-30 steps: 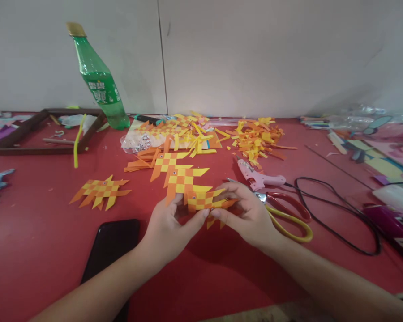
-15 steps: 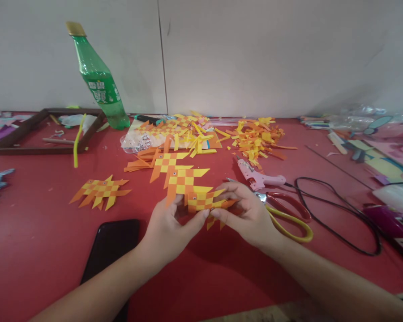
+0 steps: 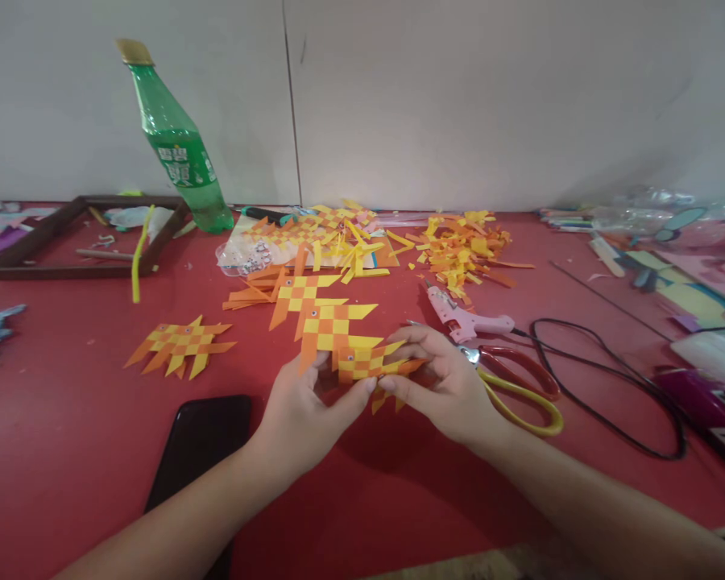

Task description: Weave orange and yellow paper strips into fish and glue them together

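Both thumbs meet at the lower edge of a woven orange and yellow paper fish (image 3: 362,364) with a small round eye. My left hand (image 3: 305,411) grips it from the left, and my right hand (image 3: 447,387) pinches its tail side. Orange and yellow points stick out below the thumbs; the fingers behind are partly hidden. Just beyond my left hand, a second woven fish (image 3: 332,326) overlaps a third fish (image 3: 302,294). Further left on the red table lie overlapping woven fish (image 3: 187,342).
Scissors (image 3: 519,387) and a pink glue gun (image 3: 468,318) with a black cord lie right. A phone (image 3: 202,443) lies under my left forearm. Behind are paper strips (image 3: 465,246), a green bottle (image 3: 184,153) and a brown frame (image 3: 66,272).
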### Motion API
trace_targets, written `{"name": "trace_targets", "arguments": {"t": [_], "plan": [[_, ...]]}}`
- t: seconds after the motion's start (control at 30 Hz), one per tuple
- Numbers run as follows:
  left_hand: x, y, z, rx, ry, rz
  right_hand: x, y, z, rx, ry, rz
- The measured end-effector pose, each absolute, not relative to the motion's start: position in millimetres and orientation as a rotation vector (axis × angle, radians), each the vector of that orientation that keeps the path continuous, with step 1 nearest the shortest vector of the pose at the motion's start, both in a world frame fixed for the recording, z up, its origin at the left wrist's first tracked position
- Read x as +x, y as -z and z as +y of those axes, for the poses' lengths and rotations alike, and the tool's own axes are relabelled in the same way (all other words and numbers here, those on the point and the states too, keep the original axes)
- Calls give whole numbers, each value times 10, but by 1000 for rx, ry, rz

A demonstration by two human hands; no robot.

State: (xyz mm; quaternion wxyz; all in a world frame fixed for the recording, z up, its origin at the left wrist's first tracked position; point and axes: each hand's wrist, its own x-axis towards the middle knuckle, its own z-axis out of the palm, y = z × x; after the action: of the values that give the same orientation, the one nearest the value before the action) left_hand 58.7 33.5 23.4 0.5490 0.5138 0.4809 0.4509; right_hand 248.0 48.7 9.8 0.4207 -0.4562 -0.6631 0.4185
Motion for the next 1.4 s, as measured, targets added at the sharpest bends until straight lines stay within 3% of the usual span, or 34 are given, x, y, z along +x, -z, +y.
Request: {"name": "trace_targets", "arguments": {"t": [0.47,0.63,0.8,1.1,1.3,1.4], "plan": [[537,-162,366,1206,-993,1155,2517,-100,520,-1079,-1226,-1633],[479,-177,372,1199,-681,923,2507,-99,555,-1084,-1503,-1375],[466,-123,382,1343,-450,1042,2465,-58,550,-1211,-1642,-1241],[479,-113,526,967,-901,1088,2471,-26,597,-1218,-1612,-1230],[441,-107,553,1043,-989,1070,2427,-180,621,-1338,-1600,-1653],[391,-48,580,1092,-1068,1171,2448,-303,827,-1379,-1429,-1891]]}}
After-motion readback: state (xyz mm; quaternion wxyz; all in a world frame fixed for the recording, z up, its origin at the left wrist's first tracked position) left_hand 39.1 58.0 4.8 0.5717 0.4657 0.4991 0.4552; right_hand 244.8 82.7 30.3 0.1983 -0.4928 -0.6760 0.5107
